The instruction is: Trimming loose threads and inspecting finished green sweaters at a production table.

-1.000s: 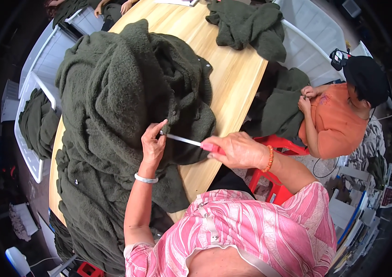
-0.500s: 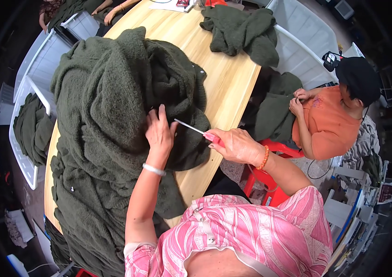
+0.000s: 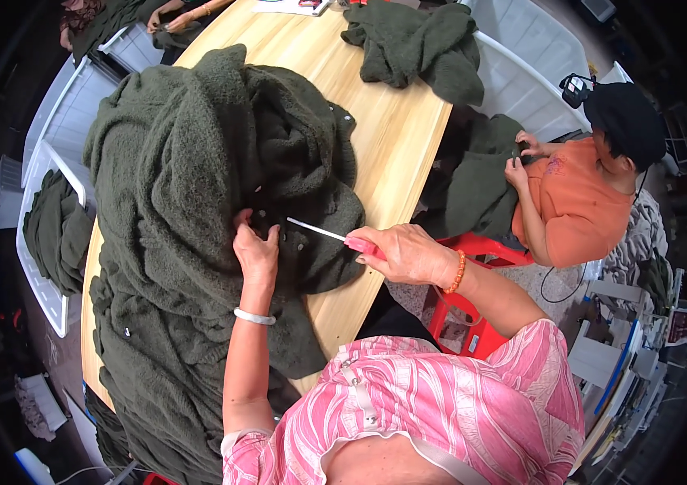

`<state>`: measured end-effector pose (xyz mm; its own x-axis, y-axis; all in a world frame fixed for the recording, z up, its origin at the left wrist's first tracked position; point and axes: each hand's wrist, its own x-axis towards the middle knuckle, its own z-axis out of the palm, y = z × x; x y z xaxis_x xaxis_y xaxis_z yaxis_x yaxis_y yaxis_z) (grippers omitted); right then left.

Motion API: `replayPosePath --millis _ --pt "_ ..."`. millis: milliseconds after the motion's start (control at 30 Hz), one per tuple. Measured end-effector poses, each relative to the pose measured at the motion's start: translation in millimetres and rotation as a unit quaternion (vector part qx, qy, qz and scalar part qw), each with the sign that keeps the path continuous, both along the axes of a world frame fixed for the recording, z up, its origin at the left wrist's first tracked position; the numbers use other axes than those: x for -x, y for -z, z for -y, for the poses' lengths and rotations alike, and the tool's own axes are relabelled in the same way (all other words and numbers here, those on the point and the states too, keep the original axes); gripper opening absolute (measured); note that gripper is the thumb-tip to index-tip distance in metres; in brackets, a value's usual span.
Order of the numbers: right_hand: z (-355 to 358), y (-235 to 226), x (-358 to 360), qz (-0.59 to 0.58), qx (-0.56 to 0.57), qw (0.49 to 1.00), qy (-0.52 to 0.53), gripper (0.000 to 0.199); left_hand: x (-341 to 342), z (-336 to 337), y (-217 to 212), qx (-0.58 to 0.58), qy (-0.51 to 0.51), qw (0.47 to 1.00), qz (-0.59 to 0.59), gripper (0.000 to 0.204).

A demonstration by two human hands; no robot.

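A big heap of dark green fuzzy knit garments [image 3: 173, 162] covers the left side of the table. My left hand [image 3: 254, 252] is at its near right part, fingers bent round a fold of cloth, thumb a little apart. Small pale buttons show on the cloth close to those fingers. My right hand [image 3: 408, 255] is closed round the pink handle of a tool [image 3: 323, 231] with a long thin metal shaft. The shaft points left toward my left hand, its tip over the dark green cloth. Whether the tip touches the cloth I cannot tell.
The pale wooden table [image 3: 396, 153] curves away on the right. Another dark green garment [image 3: 416, 48] lies at its far end. A co-worker in orange [image 3: 582, 202] handles green cloth at right. White bins [image 3: 60, 153] line the left; a red stool [image 3: 460, 323] stands beside me.
My left hand has drawn left and slightly toward me, its fingers now bent into the cloth. The tool and my right hand have shifted a little left.
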<state>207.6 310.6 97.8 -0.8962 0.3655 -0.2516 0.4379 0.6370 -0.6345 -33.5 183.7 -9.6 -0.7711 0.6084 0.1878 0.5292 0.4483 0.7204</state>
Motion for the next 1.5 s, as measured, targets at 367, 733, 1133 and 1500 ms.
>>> replayPosePath --millis 367,733,1133,1500 --pt "6.5 6.8 -15.7 -0.008 -0.023 0.999 0.027 0.035 -28.9 10.7 4.8 0.009 -0.008 0.998 0.067 0.063" --pt "14.5 -0.4 -4.8 0.002 -0.056 0.998 0.033 0.032 -8.2 5.2 26.5 -0.123 0.101 0.923 0.350 0.014" --pt "21.6 -4.9 -11.9 0.036 0.004 0.997 -0.063 0.030 -11.8 41.8 21.7 -0.246 0.094 0.844 0.467 0.014" --pt "36.0 18.0 -5.0 0.005 0.014 0.991 -0.133 0.028 52.5 116.3 -17.1 -0.059 -0.099 0.976 0.186 0.037"
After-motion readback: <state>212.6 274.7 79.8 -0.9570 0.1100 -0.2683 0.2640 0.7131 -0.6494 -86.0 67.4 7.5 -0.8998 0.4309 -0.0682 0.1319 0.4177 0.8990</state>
